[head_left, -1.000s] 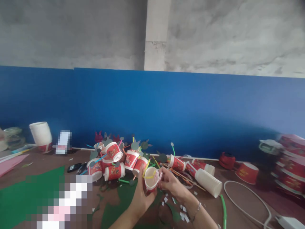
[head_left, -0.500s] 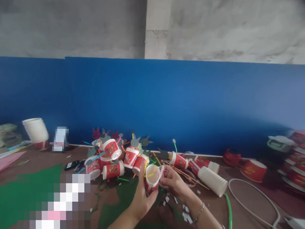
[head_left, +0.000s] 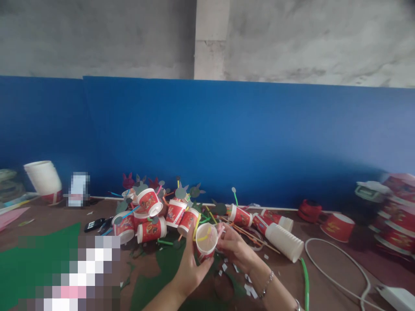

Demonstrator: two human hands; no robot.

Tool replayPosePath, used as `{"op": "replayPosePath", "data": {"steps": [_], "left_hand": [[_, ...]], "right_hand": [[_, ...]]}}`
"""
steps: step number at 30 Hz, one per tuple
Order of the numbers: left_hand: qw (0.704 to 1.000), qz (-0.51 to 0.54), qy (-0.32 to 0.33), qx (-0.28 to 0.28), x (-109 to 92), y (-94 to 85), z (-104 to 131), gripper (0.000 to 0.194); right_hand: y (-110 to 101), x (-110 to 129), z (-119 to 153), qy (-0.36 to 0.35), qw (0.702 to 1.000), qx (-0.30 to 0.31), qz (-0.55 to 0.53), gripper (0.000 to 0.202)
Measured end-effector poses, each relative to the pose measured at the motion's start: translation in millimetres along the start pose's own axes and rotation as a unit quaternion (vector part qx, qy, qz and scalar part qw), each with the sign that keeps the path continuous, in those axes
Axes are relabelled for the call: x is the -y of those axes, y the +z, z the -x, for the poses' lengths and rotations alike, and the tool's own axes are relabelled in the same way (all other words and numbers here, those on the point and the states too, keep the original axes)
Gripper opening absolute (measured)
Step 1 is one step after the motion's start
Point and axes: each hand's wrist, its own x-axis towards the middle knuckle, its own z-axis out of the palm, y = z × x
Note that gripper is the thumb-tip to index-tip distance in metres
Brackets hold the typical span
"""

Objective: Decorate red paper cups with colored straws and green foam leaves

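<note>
A red and white paper cup (head_left: 206, 242) is in my left hand (head_left: 192, 268), its open mouth tilted toward me. My left fingers wrap round its side. A bent yellow straw (head_left: 201, 238) reaches over the rim into the cup. My right hand (head_left: 234, 247) is closed at the cup's right rim, pinching a pink straw (head_left: 221, 232). Behind the hands lies a pile of red cups (head_left: 151, 230) with coloured straws and paper animal shapes.
Stacked white cups (head_left: 285, 242) lie to the right, near a white cable (head_left: 337, 258) and a red tub (head_left: 337, 227). Paper scraps (head_left: 249, 290) and green paper (head_left: 39, 255) lie on the brown table. A blue panel (head_left: 207, 138) stands behind.
The view has shifted slightly, so the table objects appear a little further left. Both hands remain at the cup, which still has both straws at it.
</note>
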Motion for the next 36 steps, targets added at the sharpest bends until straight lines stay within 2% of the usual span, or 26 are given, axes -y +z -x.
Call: {"op": "replayPosePath", "data": {"steps": [9, 17, 20, 26, 31, 36], "left_hand": [[1.0, -0.023, 0.007, -0.002, 1.1, -0.4, -0.5, 0.09], [0.998, 0.006, -0.021, -0.052, 11.8, -2.4, -4.3, 0.094], [0.998, 0.009, -0.017, -0.061, 11.0, -2.6, -4.5, 0.094], [0.998, 0.036, -0.011, -0.055, 5.4, -2.1, -3.6, 0.093], [0.997, 0.049, -0.025, -0.056, -0.4, -1.3, -3.1, 0.092], [0.997, 0.066, -0.037, -0.027, -3.5, 0.2, -2.4, 0.093]], "right_hand": [[1.1, 1.6, 2.8, -0.008, 0.999, 0.002, 0.033, 0.033], [2.5, -4.9, -1.5, -0.011, 0.995, -0.092, 0.042, 0.03], [1.0, -6.5, -2.2, -0.019, 0.993, -0.107, 0.037, 0.026], [-0.8, -7.7, -1.2, 0.005, 0.996, -0.071, 0.046, 0.024], [-4.7, -7.6, -0.9, 0.025, 0.998, -0.063, 0.004, 0.025], [-8.6, -7.8, 0.0, 0.046, 0.997, -0.046, -0.031, 0.021]]}}
